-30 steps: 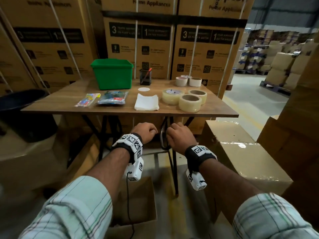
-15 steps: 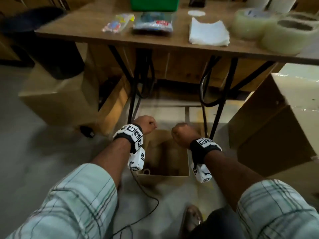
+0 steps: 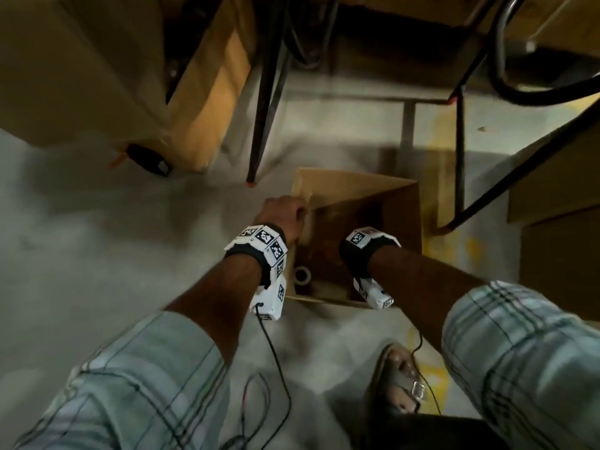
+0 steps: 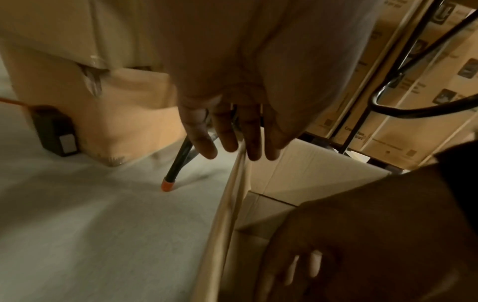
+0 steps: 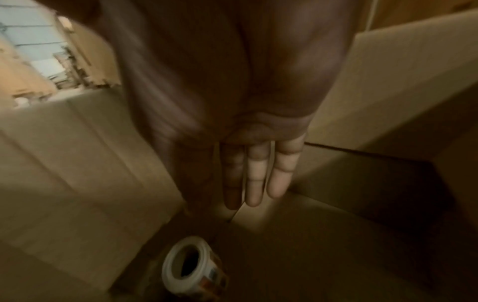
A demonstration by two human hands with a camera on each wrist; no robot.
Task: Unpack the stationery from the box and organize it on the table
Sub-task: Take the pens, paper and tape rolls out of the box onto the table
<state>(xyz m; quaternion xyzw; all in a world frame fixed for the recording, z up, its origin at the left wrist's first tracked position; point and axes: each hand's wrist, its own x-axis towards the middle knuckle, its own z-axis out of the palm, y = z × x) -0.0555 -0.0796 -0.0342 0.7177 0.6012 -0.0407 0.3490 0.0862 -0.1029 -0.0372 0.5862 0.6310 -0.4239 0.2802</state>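
Observation:
An open cardboard box (image 3: 357,185) stands on the floor under the table. A white tape roll (image 3: 302,275) lies at its bottom near the left wall, and it shows again, with a coloured label, in the right wrist view (image 5: 191,269). My left hand (image 3: 282,212) rests on the top of the box's left wall (image 4: 232,204), fingers (image 4: 227,141) fairly straight across the edge. My right hand (image 5: 253,179) reaches down inside the box with straight fingers and holds nothing, a little above and beyond the roll. In the head view its wristband hides it.
Black table legs (image 3: 263,125) with orange feet stand just beyond the box. Large cartons flank it on the left (image 3: 81,76) and right (image 3: 558,196). A small black device (image 3: 147,159) lies by the left carton. Cables (image 3: 272,368) and my sandalled foot (image 3: 399,384) are nearest.
The view has dropped from the tabletop to the floor. Both hands, curled before, have lowered and straightened: the left onto the box's left wall, the right down into the box.

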